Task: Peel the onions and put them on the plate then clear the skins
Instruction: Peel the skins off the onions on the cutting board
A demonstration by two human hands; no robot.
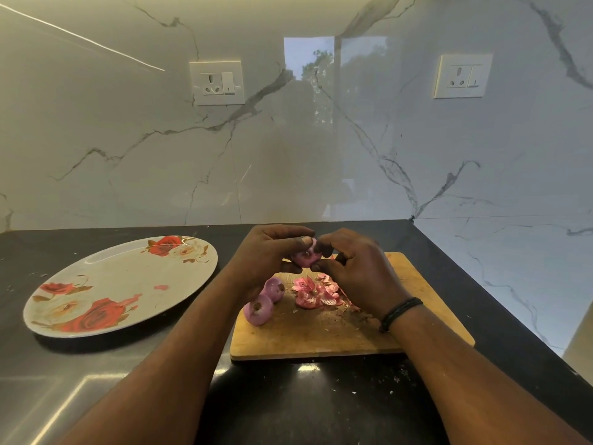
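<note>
Above the wooden cutting board [321, 335], my left hand [269, 252] grips a small pink onion [305, 256], thumb on its top. My right hand [356, 268] pinches the same onion from the right side with curled fingers. Two peeled purple onions lie on the board's left part, one [258, 311] near the edge and one [274, 289] just behind it. A heap of pink onion skins [316, 292] lies on the board under my right hand. The white oval plate [128, 277] with red roses sits to the left on the black counter, holding only a small pink scrap.
The marble wall stands close behind the board, with two sockets [216, 82] [462, 76]. The counter's right side ends at a marble side wall [513, 268]. Small skin bits [394, 379] lie scattered on the counter in front of the board.
</note>
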